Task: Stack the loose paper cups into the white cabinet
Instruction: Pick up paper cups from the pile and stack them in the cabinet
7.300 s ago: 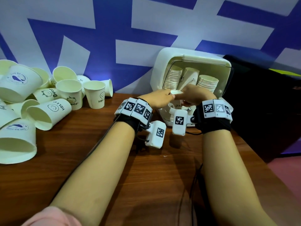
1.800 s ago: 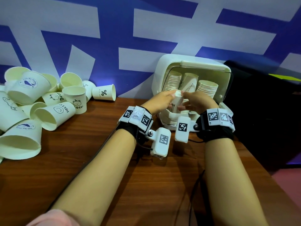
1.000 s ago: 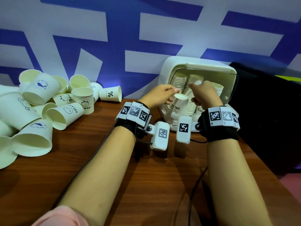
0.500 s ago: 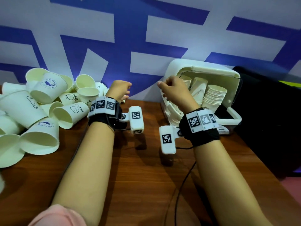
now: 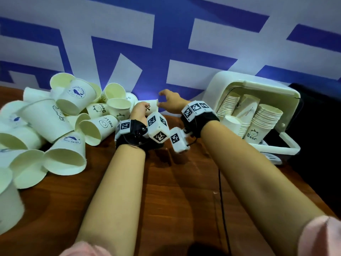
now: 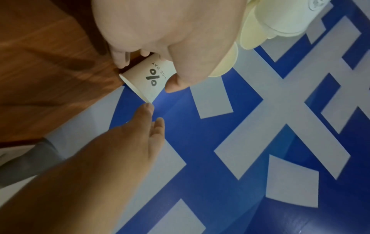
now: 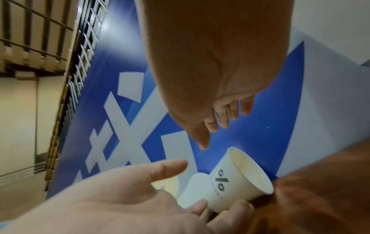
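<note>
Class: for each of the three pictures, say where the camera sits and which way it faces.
Head: looks forward and down at table, cups, cabinet; both forearms show.
Left wrist: along left hand gripping the % cup; right hand enters.
Right wrist: along the open right hand toward the wall.
Both wrist views share the % cup.
</note>
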`<act>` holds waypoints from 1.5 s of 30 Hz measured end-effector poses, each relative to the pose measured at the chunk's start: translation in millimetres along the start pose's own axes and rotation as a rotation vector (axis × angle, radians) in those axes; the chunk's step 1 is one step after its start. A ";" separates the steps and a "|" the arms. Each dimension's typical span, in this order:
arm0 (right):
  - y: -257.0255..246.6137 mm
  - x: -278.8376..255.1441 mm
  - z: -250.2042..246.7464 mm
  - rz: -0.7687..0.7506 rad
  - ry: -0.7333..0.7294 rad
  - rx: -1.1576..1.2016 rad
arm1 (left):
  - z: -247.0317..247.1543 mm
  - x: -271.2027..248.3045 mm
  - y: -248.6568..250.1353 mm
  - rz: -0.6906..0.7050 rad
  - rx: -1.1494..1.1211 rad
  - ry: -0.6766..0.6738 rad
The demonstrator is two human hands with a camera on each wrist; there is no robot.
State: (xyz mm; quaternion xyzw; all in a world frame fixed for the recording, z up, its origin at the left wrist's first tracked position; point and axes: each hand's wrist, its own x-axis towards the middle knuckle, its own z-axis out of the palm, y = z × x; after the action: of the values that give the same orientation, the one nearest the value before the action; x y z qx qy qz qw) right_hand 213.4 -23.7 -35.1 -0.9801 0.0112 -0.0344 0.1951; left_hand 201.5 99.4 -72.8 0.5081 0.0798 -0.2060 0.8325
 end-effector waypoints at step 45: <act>83.7 -167.0 -101.1 0.064 0.535 0.674 | 117.2 -58.3 -17.3 0.697 0.596 -0.716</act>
State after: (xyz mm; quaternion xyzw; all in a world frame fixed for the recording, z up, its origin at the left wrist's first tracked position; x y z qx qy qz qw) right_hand 38.8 -133.7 15.4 -0.8173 0.0799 -0.2828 0.4957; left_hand 132.6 4.8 -11.8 0.6154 -0.4401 -0.0922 0.6474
